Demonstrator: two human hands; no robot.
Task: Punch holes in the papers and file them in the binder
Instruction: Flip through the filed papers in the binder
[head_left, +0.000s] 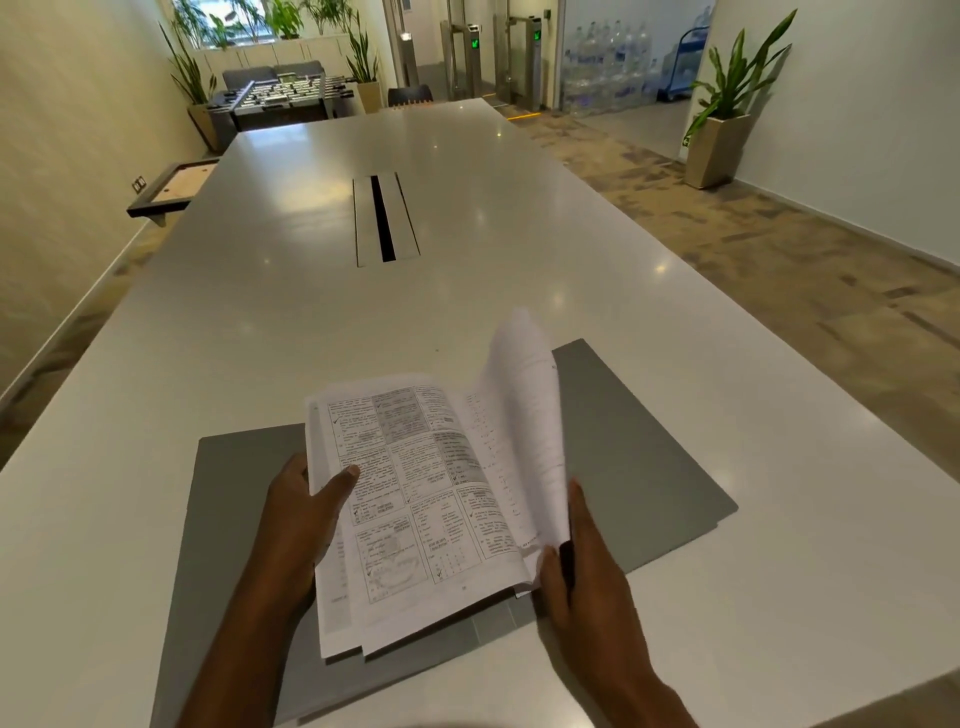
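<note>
A grey binder (634, 447) lies open and flat on the white table (311, 322), near its front edge. A stack of printed papers (415, 493) rests over the binder's middle. My left hand (301, 514) grips the stack's left edge, thumb on top of the printed page. My right hand (582, 561) holds the lower right corner of the sheets, and several white pages (530, 415) stand curled up and blurred above it. A dark part of the binder's spine shows between my right fingers. No hole punch is in view.
A cable slot (384, 218) with a dark gap is set in the table's middle. Beyond the far end stand a foosball table (280, 98) and a chair (410, 96). Potted plants (727, 114) line the walls; carpeted floor runs along the right side.
</note>
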